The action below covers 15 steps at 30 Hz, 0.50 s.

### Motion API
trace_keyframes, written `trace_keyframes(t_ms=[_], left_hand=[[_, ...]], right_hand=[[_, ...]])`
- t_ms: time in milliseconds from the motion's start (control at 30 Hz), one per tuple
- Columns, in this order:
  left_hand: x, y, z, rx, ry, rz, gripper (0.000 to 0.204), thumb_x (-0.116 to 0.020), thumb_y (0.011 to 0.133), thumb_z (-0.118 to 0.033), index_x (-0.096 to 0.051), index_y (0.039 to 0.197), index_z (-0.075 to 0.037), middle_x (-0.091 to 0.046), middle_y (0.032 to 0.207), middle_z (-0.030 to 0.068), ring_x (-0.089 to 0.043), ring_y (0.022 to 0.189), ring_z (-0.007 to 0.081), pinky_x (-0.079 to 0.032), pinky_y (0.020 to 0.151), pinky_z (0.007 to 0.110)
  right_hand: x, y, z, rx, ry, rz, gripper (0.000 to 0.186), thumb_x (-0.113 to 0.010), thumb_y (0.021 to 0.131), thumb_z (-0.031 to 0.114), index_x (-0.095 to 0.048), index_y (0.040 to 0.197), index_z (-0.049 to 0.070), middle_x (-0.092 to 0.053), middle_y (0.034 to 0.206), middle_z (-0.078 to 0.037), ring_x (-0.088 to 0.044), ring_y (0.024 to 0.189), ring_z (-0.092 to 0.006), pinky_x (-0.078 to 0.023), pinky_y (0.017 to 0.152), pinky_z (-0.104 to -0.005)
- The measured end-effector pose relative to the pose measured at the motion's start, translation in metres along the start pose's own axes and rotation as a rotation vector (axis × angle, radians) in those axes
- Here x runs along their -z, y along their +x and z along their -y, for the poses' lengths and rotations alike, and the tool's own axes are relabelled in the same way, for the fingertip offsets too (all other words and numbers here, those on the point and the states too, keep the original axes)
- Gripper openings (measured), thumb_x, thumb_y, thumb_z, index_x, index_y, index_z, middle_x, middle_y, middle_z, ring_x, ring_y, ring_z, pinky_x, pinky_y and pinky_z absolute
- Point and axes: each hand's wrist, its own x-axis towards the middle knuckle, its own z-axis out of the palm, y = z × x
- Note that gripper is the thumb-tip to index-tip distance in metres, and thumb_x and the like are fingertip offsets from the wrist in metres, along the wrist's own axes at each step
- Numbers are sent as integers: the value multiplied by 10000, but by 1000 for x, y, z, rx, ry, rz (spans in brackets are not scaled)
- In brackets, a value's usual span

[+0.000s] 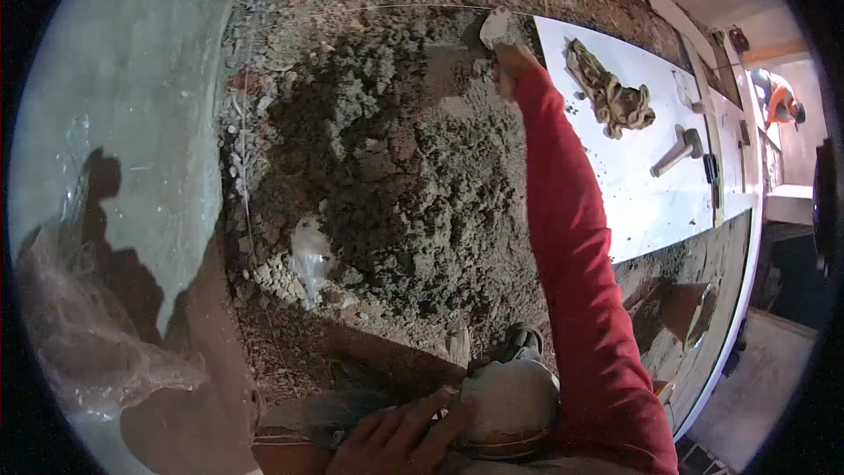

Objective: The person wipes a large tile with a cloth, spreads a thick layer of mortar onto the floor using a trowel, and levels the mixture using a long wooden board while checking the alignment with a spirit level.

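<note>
My right hand [516,69], at the end of a red sleeve, grips a trowel [494,28] with its pale blade over the far edge of a rough bed of grey, damp mortar [387,141]. A thin string [396,5] runs across beyond the blade. At the bottom, my left hand [400,431] rests beside my bent knee [505,400], fingers slightly bent and apart. Just right of the right arm lies a large white tile [598,220], bearing a crumpled muddy cloth [607,88] and a mallet [677,151].
A grey plastered wall [141,123] bounds the left, with clear plastic sheeting [97,352] low on it. A scrap of plastic [309,259] lies on the mortar. Another person [778,101] in orange bends at far right, beside a pale ledge [787,202].
</note>
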Motion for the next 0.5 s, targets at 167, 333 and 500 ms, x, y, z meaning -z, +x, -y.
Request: trace_keyframes(t_ms=[167,333,500], left_hand=[[-9,-3,-5,-59,49,-115,682,-630,881,-416,-390,1474,-177,-446,1452,128,-534,1205,334,-457,970,499],[-19,-18,-13,-77,111,-245,673,-617,896,-407,-385,1476,-158,-475,1424,121,-548,1189,324,-468,963,473],[-22,-28,-10,-184,184,-305,639,-661,887,-291,-421,1455,-125,-527,1366,118,-548,1189,318,-462,972,436]], right_hand=[[-33,-41,16,21,470,60,302,-526,960,380,-563,868,95,-556,637,-48,-555,503,-185,-403,404,-364],[-45,-149,80,-47,-357,482,364,-500,981,350,-539,1218,77,-569,777,-37,-572,666,-157,-484,593,-315],[-50,-309,144,-216,-312,410,356,-451,1013,359,-614,1139,69,-615,805,-80,-543,513,-146,-452,469,-329]])
